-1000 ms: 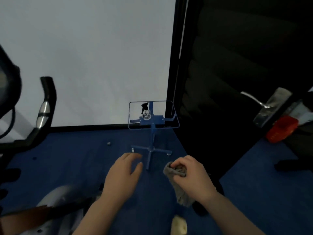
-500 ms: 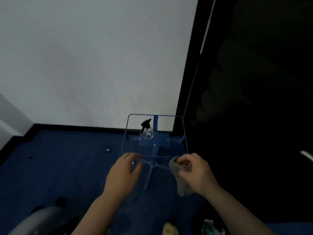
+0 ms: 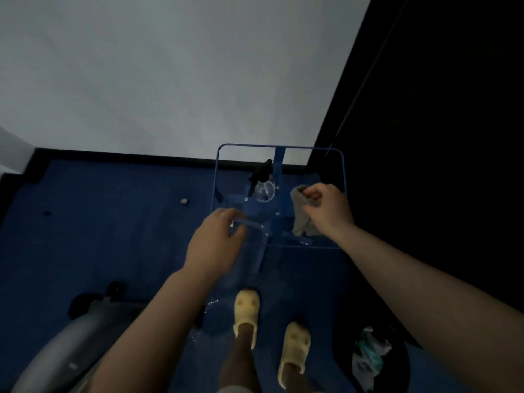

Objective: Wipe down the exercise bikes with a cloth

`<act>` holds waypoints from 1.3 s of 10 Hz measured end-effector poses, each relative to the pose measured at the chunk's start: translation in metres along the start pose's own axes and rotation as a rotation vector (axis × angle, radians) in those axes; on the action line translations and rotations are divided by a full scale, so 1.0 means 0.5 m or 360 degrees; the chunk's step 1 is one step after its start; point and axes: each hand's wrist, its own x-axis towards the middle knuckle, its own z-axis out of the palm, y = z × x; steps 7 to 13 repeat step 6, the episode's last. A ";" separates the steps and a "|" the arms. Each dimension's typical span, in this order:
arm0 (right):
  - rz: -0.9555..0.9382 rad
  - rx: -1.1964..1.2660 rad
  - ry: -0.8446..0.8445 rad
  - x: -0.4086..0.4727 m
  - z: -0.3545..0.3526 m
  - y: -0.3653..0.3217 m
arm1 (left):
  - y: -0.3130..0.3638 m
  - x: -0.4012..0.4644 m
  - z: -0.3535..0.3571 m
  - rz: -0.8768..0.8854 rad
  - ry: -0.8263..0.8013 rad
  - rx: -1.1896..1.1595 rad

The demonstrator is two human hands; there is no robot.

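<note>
A grey cloth [image 3: 301, 215] hangs bunched from my right hand [image 3: 329, 211], which pinches it over the right side of a small clear-topped blue stand [image 3: 341, 177]. A clear spray bottle [image 3: 263, 186] with a black trigger head stands on that top. My left hand [image 3: 217, 242] hovers with loosely curled fingers at the stand's near left edge and holds nothing. A grey curved part of an exercise bike [image 3: 73, 336] shows at the bottom left.
The stand sits against a white wall with a black skirting and beside a dark panel on the right. The floor is blue carpet [image 3: 99, 239]. My feet in yellow slippers [image 3: 246, 310] stand just before the stand. A dark bin with rubbish [image 3: 371, 358] is at lower right.
I have stepped closer to the stand, which now lies right below me. My right hand has carried the cloth forward over the stand's top. The bike handlebar has left the view.
</note>
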 end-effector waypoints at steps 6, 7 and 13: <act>0.0154 -0.0167 -0.0417 0.167 0.122 0.033 | -0.038 0.204 0.021 0.0093 -0.0131 0.0020; 0.0154 -0.0167 -0.0417 0.167 0.122 0.033 | -0.038 0.204 0.021 0.0093 -0.0131 0.0020; 0.0154 -0.0167 -0.0417 0.167 0.122 0.033 | -0.038 0.204 0.021 0.0093 -0.0131 0.0020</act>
